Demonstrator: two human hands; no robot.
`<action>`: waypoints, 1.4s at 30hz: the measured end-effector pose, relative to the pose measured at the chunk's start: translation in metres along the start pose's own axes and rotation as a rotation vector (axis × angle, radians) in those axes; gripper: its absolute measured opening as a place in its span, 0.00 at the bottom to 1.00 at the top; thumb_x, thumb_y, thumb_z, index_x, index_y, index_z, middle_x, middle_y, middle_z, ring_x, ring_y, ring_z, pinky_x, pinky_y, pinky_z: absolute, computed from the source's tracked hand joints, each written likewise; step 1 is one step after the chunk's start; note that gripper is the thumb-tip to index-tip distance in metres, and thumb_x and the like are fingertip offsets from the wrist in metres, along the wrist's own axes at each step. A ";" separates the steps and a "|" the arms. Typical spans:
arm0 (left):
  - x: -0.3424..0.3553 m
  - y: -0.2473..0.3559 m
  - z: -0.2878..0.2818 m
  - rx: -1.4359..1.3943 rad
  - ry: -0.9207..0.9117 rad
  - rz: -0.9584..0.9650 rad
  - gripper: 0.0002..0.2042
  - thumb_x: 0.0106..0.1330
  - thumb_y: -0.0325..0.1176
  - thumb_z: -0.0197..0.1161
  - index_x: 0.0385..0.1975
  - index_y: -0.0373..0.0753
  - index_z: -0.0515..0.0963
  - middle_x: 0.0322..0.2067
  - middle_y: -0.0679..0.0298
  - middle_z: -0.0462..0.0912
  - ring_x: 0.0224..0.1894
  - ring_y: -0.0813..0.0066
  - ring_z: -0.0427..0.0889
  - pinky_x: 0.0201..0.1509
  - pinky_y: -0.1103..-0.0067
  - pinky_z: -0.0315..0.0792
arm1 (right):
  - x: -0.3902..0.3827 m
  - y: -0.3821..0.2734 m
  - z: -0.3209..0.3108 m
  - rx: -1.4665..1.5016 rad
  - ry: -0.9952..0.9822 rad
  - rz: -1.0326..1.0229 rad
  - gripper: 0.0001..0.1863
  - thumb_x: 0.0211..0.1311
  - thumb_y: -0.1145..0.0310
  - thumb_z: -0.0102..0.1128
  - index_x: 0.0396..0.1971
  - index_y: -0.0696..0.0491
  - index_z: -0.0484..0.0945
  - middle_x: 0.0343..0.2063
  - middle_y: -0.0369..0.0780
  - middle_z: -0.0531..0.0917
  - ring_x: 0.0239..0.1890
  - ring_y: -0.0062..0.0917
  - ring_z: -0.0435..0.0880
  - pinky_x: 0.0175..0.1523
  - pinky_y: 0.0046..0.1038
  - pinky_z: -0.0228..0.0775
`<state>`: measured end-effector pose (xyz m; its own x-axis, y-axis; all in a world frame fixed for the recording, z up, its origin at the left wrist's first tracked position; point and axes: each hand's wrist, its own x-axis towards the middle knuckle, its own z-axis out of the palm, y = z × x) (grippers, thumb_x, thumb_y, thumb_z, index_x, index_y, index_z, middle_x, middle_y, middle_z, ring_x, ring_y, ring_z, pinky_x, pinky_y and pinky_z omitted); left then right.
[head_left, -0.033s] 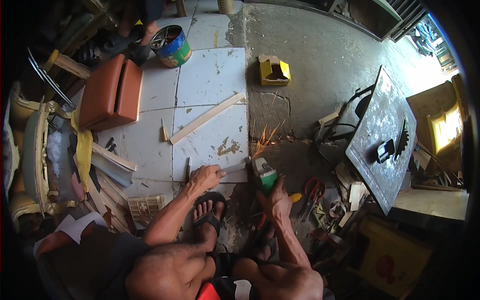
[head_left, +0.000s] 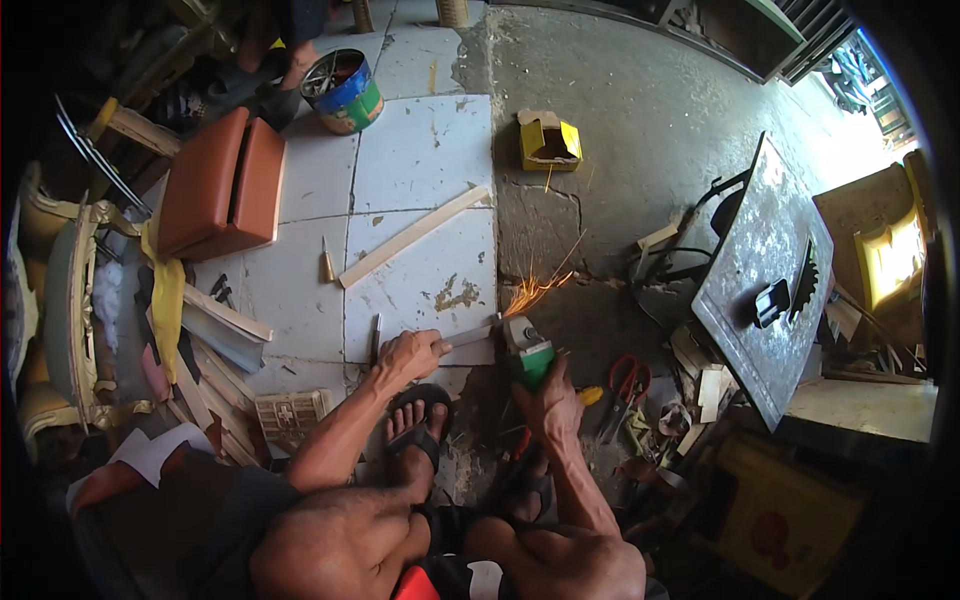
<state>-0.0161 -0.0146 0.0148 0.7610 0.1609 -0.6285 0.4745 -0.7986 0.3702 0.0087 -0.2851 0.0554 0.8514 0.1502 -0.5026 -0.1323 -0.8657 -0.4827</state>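
My right hand [head_left: 550,405] is wrapped round the body of a green angle grinder [head_left: 537,362] with a metal head. My left hand [head_left: 408,358] grips one end of a flat grey metal blade [head_left: 472,335], whose kind I cannot make out. The blade's far end touches the grinder's head, and orange sparks [head_left: 532,292] fly up and to the right from there. Beyond my left hand a thin, dark pointed tool [head_left: 377,338] lies on the tiles. Farther off are a wooden-handled awl [head_left: 327,264] and a long wooden strip [head_left: 415,237].
A tilted metal table [head_left: 755,270] with a toothed saw blade [head_left: 805,278] stands at right. Red-handled scissors [head_left: 628,380] lie near my right hand. Ahead are a yellow box [head_left: 549,148] and a paint tin [head_left: 343,95]. Brown cushioned pieces [head_left: 205,185] and wood scraps [head_left: 215,390] are left.
The spray of sparks has changed shape, now fanning lower and farther right. Both hands, the grinder and the blade stay in place.
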 end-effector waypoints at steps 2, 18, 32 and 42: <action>0.009 -0.007 -0.010 -0.050 -0.046 -0.031 0.22 0.75 0.57 0.56 0.43 0.42 0.82 0.38 0.44 0.87 0.46 0.37 0.85 0.50 0.53 0.77 | 0.016 -0.011 0.004 -0.010 -0.009 -0.023 0.44 0.59 0.50 0.71 0.67 0.58 0.59 0.56 0.61 0.79 0.52 0.60 0.83 0.53 0.55 0.77; 0.019 -0.023 0.005 0.036 0.353 0.437 0.08 0.70 0.39 0.64 0.35 0.41 0.82 0.30 0.51 0.84 0.38 0.45 0.84 0.45 0.57 0.74 | 0.009 0.015 -0.004 0.490 -0.036 0.109 0.48 0.52 0.43 0.71 0.63 0.64 0.66 0.49 0.62 0.84 0.53 0.53 0.86 0.57 0.44 0.77; 0.019 -0.055 0.009 0.195 0.505 0.439 0.17 0.72 0.53 0.61 0.48 0.46 0.80 0.39 0.57 0.73 0.47 0.55 0.71 0.55 0.58 0.62 | -0.002 0.028 0.003 0.542 0.059 0.149 0.45 0.54 0.42 0.70 0.58 0.64 0.67 0.44 0.64 0.84 0.49 0.57 0.86 0.55 0.47 0.76; 0.002 -0.044 0.019 0.208 0.396 0.337 0.13 0.73 0.44 0.61 0.48 0.44 0.78 0.36 0.52 0.77 0.43 0.45 0.81 0.47 0.53 0.71 | -0.008 0.026 0.009 0.270 -0.006 0.059 0.44 0.56 0.47 0.70 0.59 0.64 0.61 0.37 0.65 0.84 0.43 0.63 0.86 0.50 0.54 0.78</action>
<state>-0.0436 0.0103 -0.0158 0.9826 0.0502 -0.1787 0.1093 -0.9348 0.3381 -0.0058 -0.3045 0.0407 0.8354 0.1065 -0.5393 -0.3127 -0.7148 -0.6255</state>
